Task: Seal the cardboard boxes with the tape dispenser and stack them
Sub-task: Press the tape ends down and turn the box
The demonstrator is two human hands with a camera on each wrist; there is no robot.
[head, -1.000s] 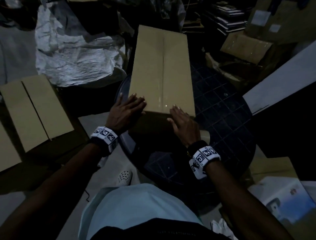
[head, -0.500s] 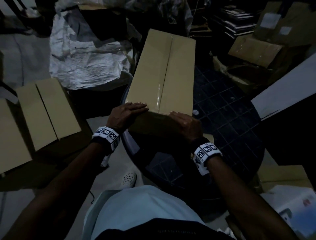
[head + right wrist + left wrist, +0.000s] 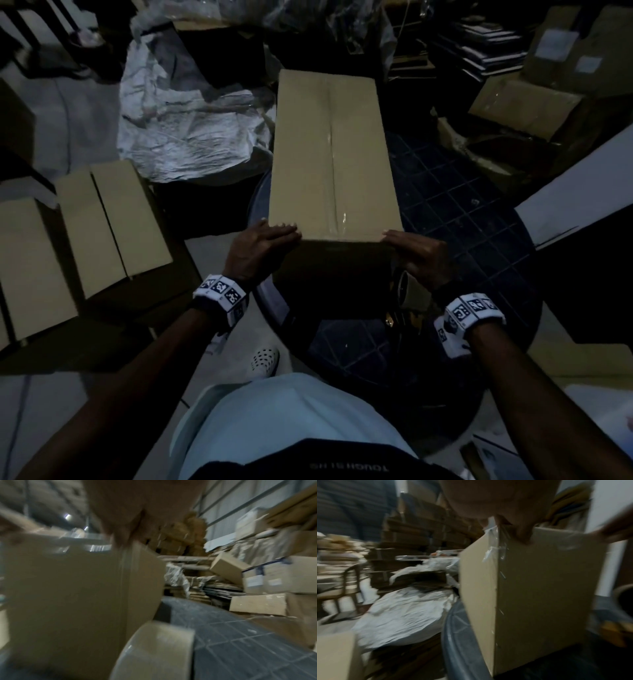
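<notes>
Dim storeroom, seen from above. Long taped cardboard box (image 3: 334, 161) on a round dark worktop (image 3: 455, 219), long axis running straight away from the grip. Left hand (image 3: 255, 251) curled over the near left corner, right hand (image 3: 419, 255) over the near right corner, equally close. Tape roll (image 3: 154, 650) just below the right wrist. More boxes (image 3: 113, 222) on the floor, well left.
</notes>
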